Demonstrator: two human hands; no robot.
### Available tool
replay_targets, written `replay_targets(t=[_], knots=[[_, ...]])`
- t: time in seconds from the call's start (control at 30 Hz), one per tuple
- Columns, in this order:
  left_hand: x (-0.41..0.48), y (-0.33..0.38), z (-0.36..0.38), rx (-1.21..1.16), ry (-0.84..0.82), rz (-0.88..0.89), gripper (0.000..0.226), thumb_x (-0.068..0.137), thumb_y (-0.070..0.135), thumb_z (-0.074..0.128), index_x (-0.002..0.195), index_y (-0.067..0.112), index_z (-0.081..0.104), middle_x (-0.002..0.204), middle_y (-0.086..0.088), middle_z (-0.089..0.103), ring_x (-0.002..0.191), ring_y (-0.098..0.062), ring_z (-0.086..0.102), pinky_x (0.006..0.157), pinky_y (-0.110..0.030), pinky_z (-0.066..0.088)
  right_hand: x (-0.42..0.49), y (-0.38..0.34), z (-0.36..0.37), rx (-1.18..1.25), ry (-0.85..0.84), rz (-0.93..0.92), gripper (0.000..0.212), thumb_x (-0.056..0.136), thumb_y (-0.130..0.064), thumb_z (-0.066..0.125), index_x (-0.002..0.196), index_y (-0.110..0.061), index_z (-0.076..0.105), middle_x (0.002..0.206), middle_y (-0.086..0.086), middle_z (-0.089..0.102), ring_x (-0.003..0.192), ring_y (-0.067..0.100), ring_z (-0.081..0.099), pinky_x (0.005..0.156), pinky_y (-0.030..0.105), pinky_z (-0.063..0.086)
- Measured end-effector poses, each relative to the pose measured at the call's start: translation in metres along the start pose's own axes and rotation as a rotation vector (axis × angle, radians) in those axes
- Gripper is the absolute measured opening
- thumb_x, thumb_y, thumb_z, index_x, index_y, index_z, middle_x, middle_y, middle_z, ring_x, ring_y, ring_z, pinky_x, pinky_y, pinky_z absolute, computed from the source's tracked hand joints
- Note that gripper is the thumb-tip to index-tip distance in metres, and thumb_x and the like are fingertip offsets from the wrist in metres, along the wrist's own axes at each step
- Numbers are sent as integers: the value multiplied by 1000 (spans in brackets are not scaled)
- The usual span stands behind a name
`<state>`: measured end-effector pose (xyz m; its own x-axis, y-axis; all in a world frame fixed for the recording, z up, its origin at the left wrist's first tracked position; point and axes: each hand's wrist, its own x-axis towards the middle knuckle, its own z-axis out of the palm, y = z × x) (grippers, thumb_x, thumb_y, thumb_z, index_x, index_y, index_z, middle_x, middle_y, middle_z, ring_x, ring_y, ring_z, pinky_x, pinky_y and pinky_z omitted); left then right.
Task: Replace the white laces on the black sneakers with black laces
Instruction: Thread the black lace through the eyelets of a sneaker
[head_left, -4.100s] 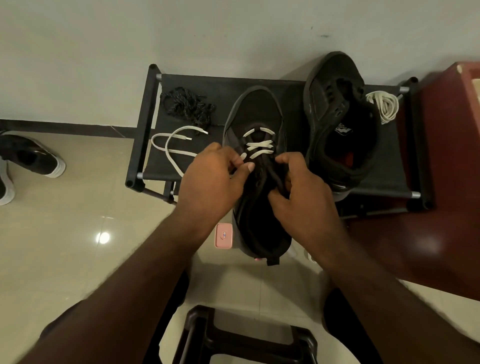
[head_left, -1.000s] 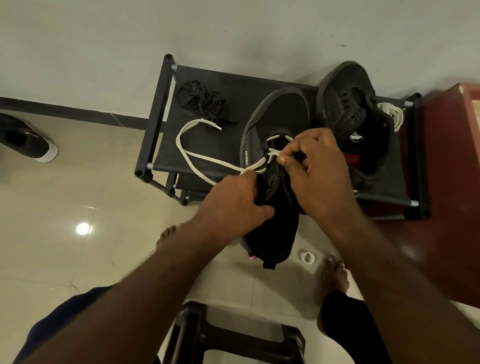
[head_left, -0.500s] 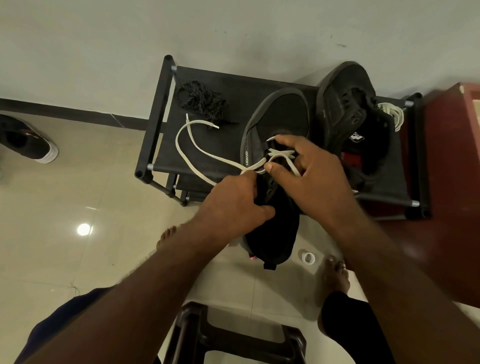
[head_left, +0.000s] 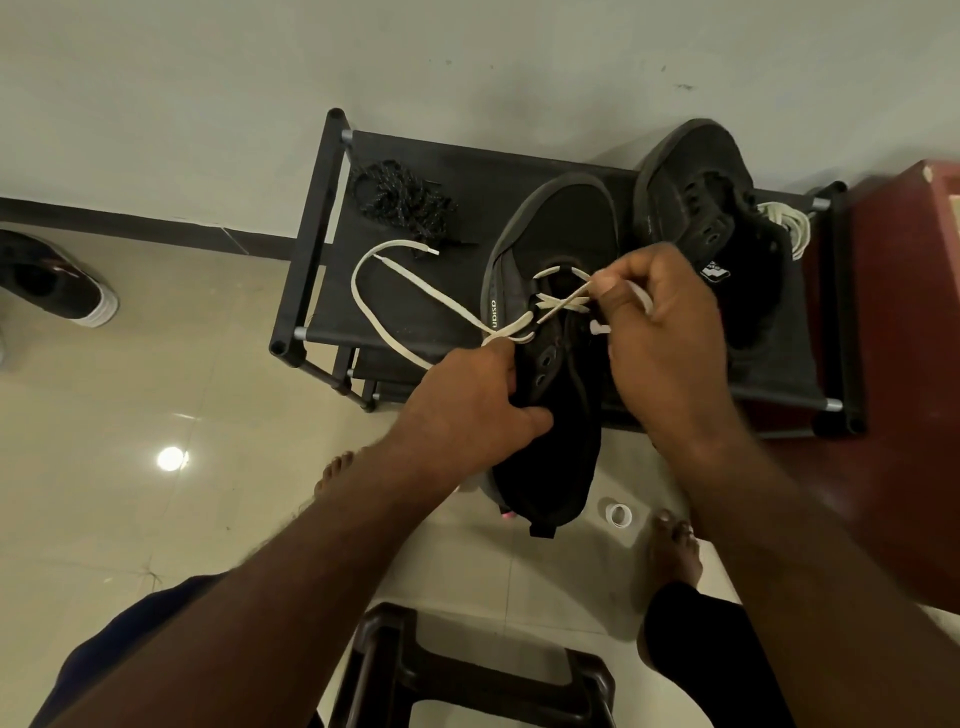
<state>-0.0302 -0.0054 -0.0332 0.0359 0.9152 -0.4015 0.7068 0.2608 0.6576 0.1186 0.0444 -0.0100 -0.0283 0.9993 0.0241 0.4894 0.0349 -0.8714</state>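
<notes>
As sneaker (head_left: 556, 234) overhangs rack (head_left: 310, 234) edge, right hand (head_left: 670, 332) pinches lace (head_left: 563, 303).

Looking forward and steeply down from head height through a wide-angle lens, facing the wall (head_left: 467, 67) at the far edge. Hovering close over the left hand (head_left: 467, 410) and right hand (head_left: 662, 338), catching the shoe rack (head_left: 310, 228) beyond and a stool (head_left: 467, 673) at the near edge.

Dim, wide-angle-warped view; lamp glare (head_left: 172, 459) on glossy floor (head_left: 104, 405).
</notes>
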Motion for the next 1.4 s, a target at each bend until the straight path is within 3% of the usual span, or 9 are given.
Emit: replay_targets(t=[0.1, 0.23, 0.33, 0.6, 0.87, 1.1, 1.17, 1.27, 1.4], knots=[[0, -1, 1, 24, -9, -11, 30, 78, 37, 72, 96, 20, 54, 77, 7, 58, 71, -12, 59, 63, -28, 49, 1, 2, -2, 65, 54, -11, 3, 97, -15, 61, 95, -18, 61, 83, -7, 62, 71, 1, 59, 62, 12, 45], [0, -1, 1, 57, -23, -3, 36, 77, 40, 70, 104, 20, 56, 80, 5, 61, 75, -16, 62, 72, -40, 58, -4, 4, 3, -191, -17, -251, 32, 87, -14, 65, 119, -18, 63, 106, -25, 51, 104, 12, 57, 87, 21, 47], [0, 1, 0, 79, -20, 0, 36, 78, 39, 70, 105, 20, 55, 81, 4, 61, 75, -17, 62, 73, -40, 58, -3, 6, 8, -267, -137, -230, 33, 87, -15, 70, 120, -17, 68, 110, -11, 57, 105, 13, 59, 91, 28, 50], [0, 0, 2, 84, -21, -5, 31, 77, 38, 71, 97, 21, 53, 79, 4, 60, 73, -16, 61, 73, -41, 57, -1, 13, 11, -333, -158, -147, 5, 95, -13, 64, 94, -17, 67, 94, -10, 54, 80, -6, 53, 74, 2, 40], [0, -1, 1, 63, -14, -5, 30, 78, 40, 70, 93, 24, 49, 78, 9, 57, 75, -15, 59, 72, -38, 56, -2, 5, 4, 12, 275, -326, 11, 99, -8, 52, 99, -18, 49, 95, 9, 57, 83, 14, 55, 76, 16, 44], [0, -2, 2, 83, -17, -5, 34, 76, 41, 70, 98, 20, 54, 81, 4, 61, 75, -18, 62, 74, -42, 57, -3, 16, 9, -278, -105, -267, 48, 88, -11, 67, 135, -16, 57, 126, 5, 46, 102, 10, 55, 90, 17, 49], [0, -1, 2, 94, -18, -5, 34, 76, 40, 70, 98, 20, 54, 80, 4, 61, 74, -19, 62, 73, -42, 57, -3, 17, 11, -354, -132, -255, 36, 90, -14, 68, 126, -18, 65, 122, 2, 46, 103, 12, 55, 89, 24, 52], [0, -1, 2, 92, -20, -13, 32, 76, 39, 70, 96, 21, 53, 79, 5, 59, 75, -19, 61, 74, -42, 57, -1, 16, 10, -384, -115, -190, 14, 93, -21, 69, 105, -15, 71, 114, -5, 45, 93, 3, 52, 78, 4, 42], [0, -1, 2, 63, -22, -12, 32, 76, 38, 71, 97, 21, 54, 79, 7, 59, 75, -16, 61, 74, -40, 57, 0, 17, 10, -349, -71, -173, 3, 94, -16, 66, 93, -13, 66, 108, -8, 46, 82, -3, 50, 76, -1, 39]])
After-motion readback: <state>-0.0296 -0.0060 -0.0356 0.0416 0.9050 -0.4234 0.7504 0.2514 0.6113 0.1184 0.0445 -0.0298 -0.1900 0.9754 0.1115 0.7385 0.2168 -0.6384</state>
